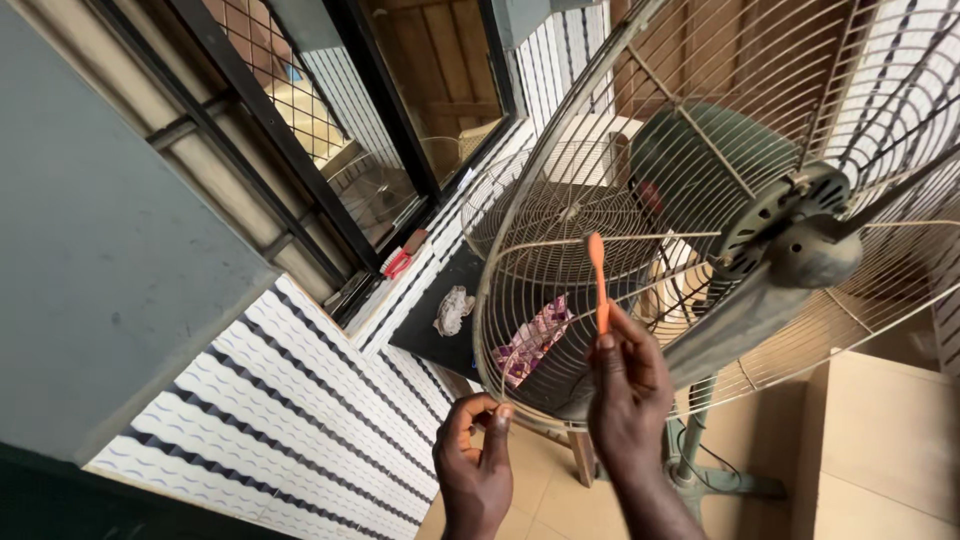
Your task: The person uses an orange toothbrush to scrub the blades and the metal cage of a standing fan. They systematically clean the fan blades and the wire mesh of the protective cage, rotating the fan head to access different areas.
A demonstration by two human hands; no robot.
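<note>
**Toothbrush at the fan guard**

Your right hand (628, 385) pinches an orange toothbrush (598, 280) by its handle, head pointing toward twelve o'clock, held against the wires of the fan's cream wire guard (540, 250). Your left hand (478, 462), at about seven o'clock from the right, closes its fingers on the guard's lower rim. Behind the wires, at two o'clock from the brush, sit the grey-green motor housing (700, 150) and the dark hub (800, 225). The fan stand (690, 440) drops toward five o'clock onto the tan floor (880, 440). Through the guard, at eight o'clock, a patterned cloth (535, 340) lies beside a dark table (430, 340) holding a crumpled pale rag (453, 310).
</note>
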